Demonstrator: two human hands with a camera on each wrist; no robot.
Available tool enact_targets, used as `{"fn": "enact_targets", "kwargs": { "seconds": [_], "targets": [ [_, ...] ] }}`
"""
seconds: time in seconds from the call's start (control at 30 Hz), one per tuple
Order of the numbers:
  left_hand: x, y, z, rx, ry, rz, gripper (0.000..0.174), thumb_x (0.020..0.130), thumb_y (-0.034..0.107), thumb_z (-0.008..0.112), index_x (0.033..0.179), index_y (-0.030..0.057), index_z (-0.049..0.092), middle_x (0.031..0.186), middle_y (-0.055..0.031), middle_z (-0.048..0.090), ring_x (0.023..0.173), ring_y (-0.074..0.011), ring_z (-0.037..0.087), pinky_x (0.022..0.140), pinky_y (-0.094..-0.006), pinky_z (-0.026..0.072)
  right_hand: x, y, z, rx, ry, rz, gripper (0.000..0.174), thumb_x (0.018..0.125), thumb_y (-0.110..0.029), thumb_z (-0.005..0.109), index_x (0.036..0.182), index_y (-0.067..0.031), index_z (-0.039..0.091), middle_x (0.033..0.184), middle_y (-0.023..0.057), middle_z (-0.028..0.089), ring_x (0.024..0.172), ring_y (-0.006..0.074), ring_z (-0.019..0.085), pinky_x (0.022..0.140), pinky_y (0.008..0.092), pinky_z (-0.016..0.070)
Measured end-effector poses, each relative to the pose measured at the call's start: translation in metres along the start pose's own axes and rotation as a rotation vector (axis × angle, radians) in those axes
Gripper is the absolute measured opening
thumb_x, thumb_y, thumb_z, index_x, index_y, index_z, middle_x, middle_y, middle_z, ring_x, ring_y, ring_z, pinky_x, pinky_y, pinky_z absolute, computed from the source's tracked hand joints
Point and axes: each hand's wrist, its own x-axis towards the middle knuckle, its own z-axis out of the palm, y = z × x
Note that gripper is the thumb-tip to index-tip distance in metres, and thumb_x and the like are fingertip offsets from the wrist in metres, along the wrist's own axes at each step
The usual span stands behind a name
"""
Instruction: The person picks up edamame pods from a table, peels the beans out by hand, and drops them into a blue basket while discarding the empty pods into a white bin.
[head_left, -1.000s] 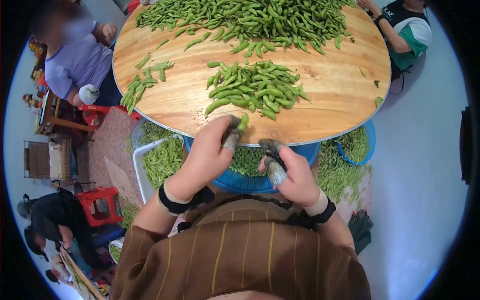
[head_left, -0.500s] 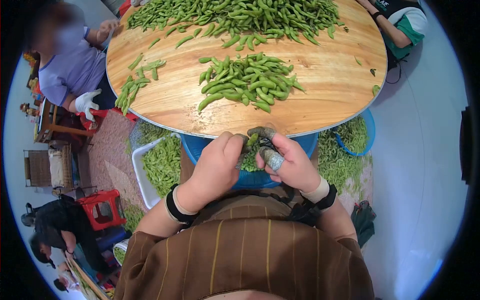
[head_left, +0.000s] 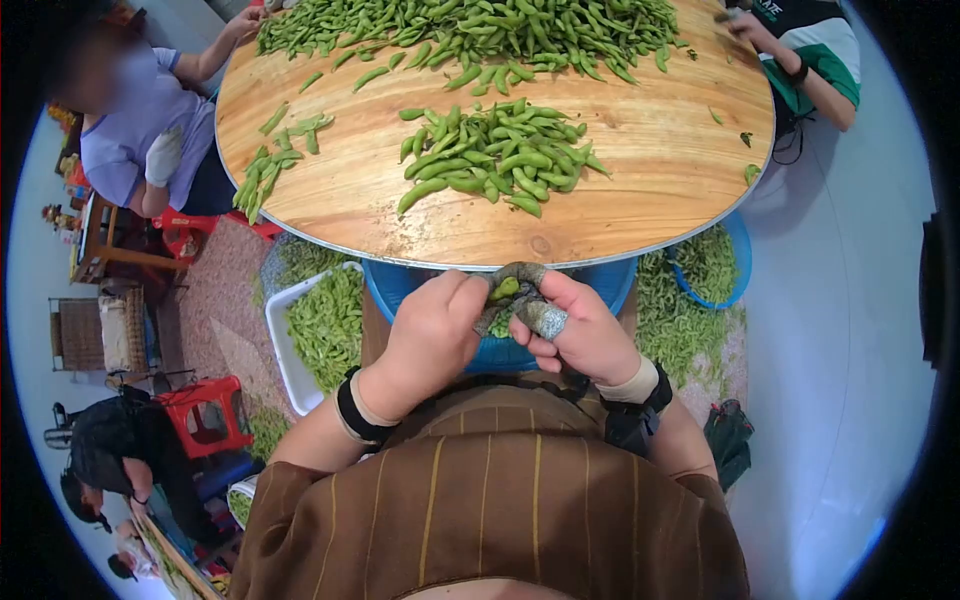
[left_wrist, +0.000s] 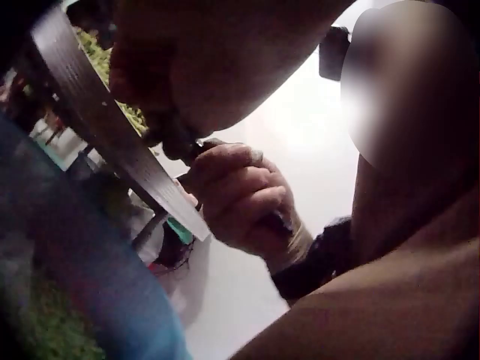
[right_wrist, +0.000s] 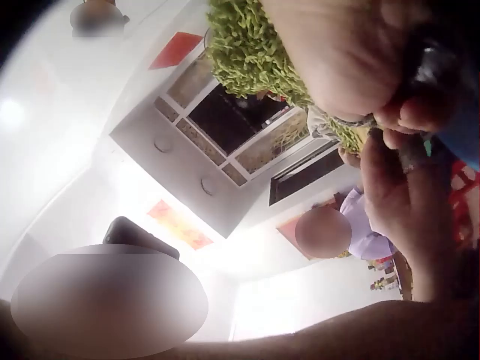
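My left hand (head_left: 430,335) pinches a green soybean pod (head_left: 506,288) in front of the table's near edge. From the other side, my right hand (head_left: 588,335) closes its taped thumb and forefinger on the same pod. Dark, worn wrapping covers the working fingertips of both hands. Just beyond them, a small heap of pods (head_left: 495,155) lies on the round wooden table (head_left: 660,170). Below my hands stands a blue basin (head_left: 390,285), with green beans partly visible in it. In the left wrist view my right hand (left_wrist: 244,195) has its fingers curled; the pod is hidden there.
A large mound of pods (head_left: 480,35) covers the table's far side. A white tub (head_left: 285,355) of green husks stands at left, a blue basket (head_left: 742,265) at right amid husks on the floor. Other people sit at both sides; a red stool (head_left: 205,415) is behind left.
My left hand has brought the pod down from the table's edge toward my body. My right hand has moved in to meet it, and its fingers now close on the pod.
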Motion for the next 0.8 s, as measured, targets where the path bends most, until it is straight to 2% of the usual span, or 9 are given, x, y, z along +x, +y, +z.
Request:
{"fn": "enact_targets", "kwargs": {
  "seconds": [0.17, 0.23, 0.3, 0.43, 0.47, 0.5, 0.6, 0.67, 0.8],
  "targets": [
    [-0.007, -0.003, 0.003, -0.206, -0.042, -0.015, 0.021, 0.078, 0.001, 0.061, 0.098, -0.002, 0.056, 0.079, -0.0176, 0.057, 0.068, -0.0327, 0.056, 0.06, -0.0362, 0.0475, -0.004, 0.008, -0.007, 0.109, -0.011, 0.052, 0.023, 0.095, -0.009, 0.044, 0.117, -0.0068, 0.049, 0.078, 0.0001, 0.054, 0.055, 0.0038, 0.042, 0.044, 0.0188, 0.0361],
    [-0.014, -0.009, 0.009, -0.492, -0.069, -0.243, 0.018, 0.087, 0.008, 0.058, 0.102, -0.002, 0.057, 0.076, -0.0126, 0.059, 0.062, -0.0231, 0.057, 0.057, -0.0304, 0.0462, -0.007, 0.016, -0.009, 0.147, 0.003, 0.069, 0.023, 0.095, -0.008, 0.043, 0.117, -0.0068, 0.049, 0.078, 0.0001, 0.054, 0.055, 0.0038, 0.042, 0.044, 0.0187, 0.0359],
    [-0.013, -0.015, 0.001, -1.244, -0.375, -0.779, 0.015, 0.09, 0.009, 0.055, 0.102, 0.0006, 0.059, 0.074, -0.0054, 0.059, 0.061, -0.0141, 0.055, 0.056, -0.0276, 0.0453, -0.009, 0.022, -0.013, 0.105, -0.022, 0.037, 0.025, 0.093, -0.011, 0.049, 0.118, -0.0069, 0.049, 0.076, -0.0017, 0.053, 0.057, 0.0021, 0.043, 0.044, 0.0178, 0.0358],
    [-0.014, -0.006, -0.001, -0.777, -0.435, -0.542, 0.017, 0.089, 0.005, 0.049, 0.102, 0.0015, 0.058, 0.078, -0.0021, 0.058, 0.064, -0.0096, 0.053, 0.056, -0.0249, 0.0436, -0.004, 0.025, -0.019, -0.238, 0.115, -0.026, 0.028, 0.085, -0.012, 0.06, 0.11, -0.0043, 0.05, 0.075, 0.004, 0.056, 0.056, 0.0112, 0.053, 0.046, 0.0241, 0.0413],
    [-0.014, -0.006, -0.001, -0.776, -0.433, -0.542, 0.017, 0.089, 0.005, 0.049, 0.102, 0.0015, 0.058, 0.078, -0.0021, 0.058, 0.064, -0.0096, 0.053, 0.056, -0.0249, 0.0436, 0.002, 0.031, -0.022, -0.657, 0.175, -0.264, 0.029, 0.08, -0.011, 0.063, 0.105, -0.0031, 0.049, 0.076, 0.0093, 0.058, 0.059, 0.0205, 0.056, 0.049, 0.0292, 0.0442],
    [-0.013, -0.007, 0.001, -0.685, -0.391, -0.464, 0.017, 0.086, 0.003, 0.049, 0.1, 0.0006, 0.058, 0.078, -0.0071, 0.059, 0.065, -0.0164, 0.056, 0.058, -0.0288, 0.0451, 0.005, 0.035, -0.023, -1.073, 0.231, -0.505, 0.031, 0.076, -0.01, 0.066, 0.1, -0.0019, 0.049, 0.077, 0.0146, 0.059, 0.062, 0.0297, 0.059, 0.053, 0.0344, 0.0472],
    [-0.016, -0.014, 0.007, -0.498, -0.304, -0.311, 0.019, 0.078, -0.002, 0.05, 0.095, -0.0013, 0.058, 0.079, -0.0173, 0.061, 0.069, -0.0301, 0.06, 0.063, -0.0365, 0.0479, 0.004, 0.032, -0.014, -1.371, 0.38, -0.456, 0.026, 0.072, -0.007, 0.063, 0.092, 0.0, 0.047, 0.076, 0.0219, 0.057, 0.07, 0.0424, 0.057, 0.061, 0.0426, 0.0475],
    [-0.02, -0.019, 0.011, -0.143, -0.139, -0.212, 0.019, 0.077, 0.002, 0.056, 0.096, -0.002, 0.058, 0.079, -0.0198, 0.06, 0.074, -0.0357, 0.06, 0.067, -0.0399, 0.0478, 0.003, 0.029, -0.009, -1.335, 0.38, -0.524, 0.023, 0.073, -0.007, 0.062, 0.091, -0.0001, 0.048, 0.074, 0.0214, 0.058, 0.07, 0.0423, 0.057, 0.06, 0.0432, 0.0473],
    [-0.019, -0.011, 0.004, -0.175, -0.209, -0.1, 0.008, 0.078, 0.007, 0.058, 0.084, 0.0001, 0.059, 0.074, -0.019, 0.058, 0.073, -0.0387, 0.059, 0.063, -0.0407, 0.047, 0.012, 0.036, -0.008, -1.143, 0.29, -0.59, 0.019, 0.077, -0.01, 0.063, 0.087, -0.0004, 0.05, 0.065, 0.015, 0.056, 0.063, 0.0328, 0.06, 0.055, 0.0395, 0.0467]
  ]
}}
